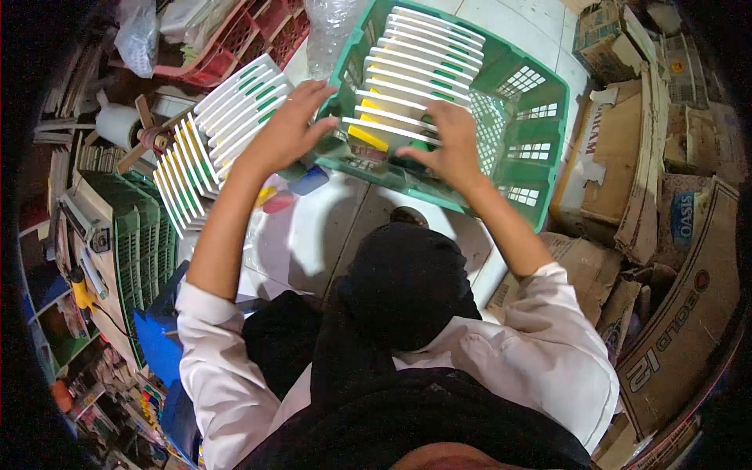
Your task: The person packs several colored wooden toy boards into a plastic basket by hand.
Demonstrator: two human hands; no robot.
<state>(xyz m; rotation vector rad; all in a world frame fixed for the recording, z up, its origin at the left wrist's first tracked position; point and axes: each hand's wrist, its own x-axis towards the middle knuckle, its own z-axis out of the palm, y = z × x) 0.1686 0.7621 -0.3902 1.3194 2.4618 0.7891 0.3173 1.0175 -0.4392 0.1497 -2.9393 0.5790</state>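
A row of thin white panels (423,59) with green and yellow marks stands on edge inside a green plastic crate (540,86). My right hand (453,145) curves around the right end of the nearest white panel (395,133), fingers on its far side and thumb on the near side. A yellow patch (366,138) shows low on that panel's left part. At the crate's left rim is my left hand (291,129), fingers spread, its thumb close to the panel's left end. More white panels (243,102) stand in a slanted stack outside the crate, beside my left forearm.
Cardboard boxes (599,157) line the right side near the crate. A red crate (235,47) lies at the back left, with clear plastic wrap (329,35) next to it. Another green crate (145,235) stands at left. White tiles (345,211) cover the floor.
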